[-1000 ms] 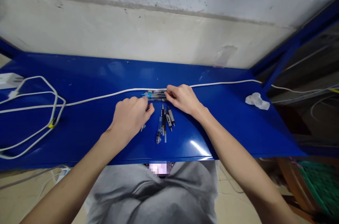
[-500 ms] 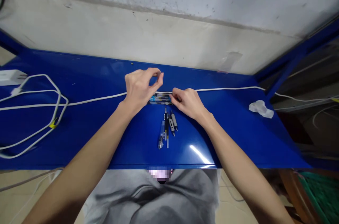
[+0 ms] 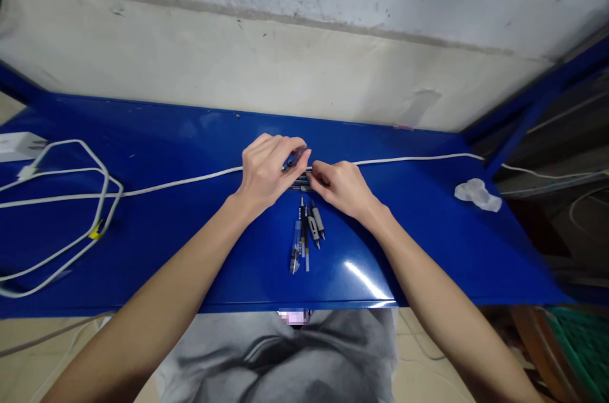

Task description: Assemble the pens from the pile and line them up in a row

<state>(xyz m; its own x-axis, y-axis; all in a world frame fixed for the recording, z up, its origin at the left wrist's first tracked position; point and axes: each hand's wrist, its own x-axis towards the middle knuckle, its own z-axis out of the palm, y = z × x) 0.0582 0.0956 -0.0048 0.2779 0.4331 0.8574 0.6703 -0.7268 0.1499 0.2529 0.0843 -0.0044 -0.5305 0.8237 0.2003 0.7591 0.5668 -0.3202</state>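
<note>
My left hand [image 3: 270, 169] curves round a few dark, see-through pens [image 3: 295, 155], thumb and fingertips closed over them. Just right of it, my right hand [image 3: 341, 186] is pinched shut at the ends of several pens [image 3: 299, 184] lying crosswise on the table. What its fingertips hold is hidden. Nearer to me, pen parts lie in a loose group: a clear pen barrel [image 3: 295, 244], slim dark refills [image 3: 306, 244] with clear ends, and grey grip sections [image 3: 314, 231] with pointed tips.
The blue table [image 3: 181, 251] meets a pale wall [image 3: 214, 60] behind. A white cable [image 3: 190, 179] runs behind my hands, with loops at left beside a white adapter box [image 3: 21, 146]. A crumpled white tissue [image 3: 478, 195] lies at right.
My left hand has moved right, towards my right hand, and dark pens now show inside its curled fingers. My right hand stays at the ends of the pens. The view has shifted slightly.
</note>
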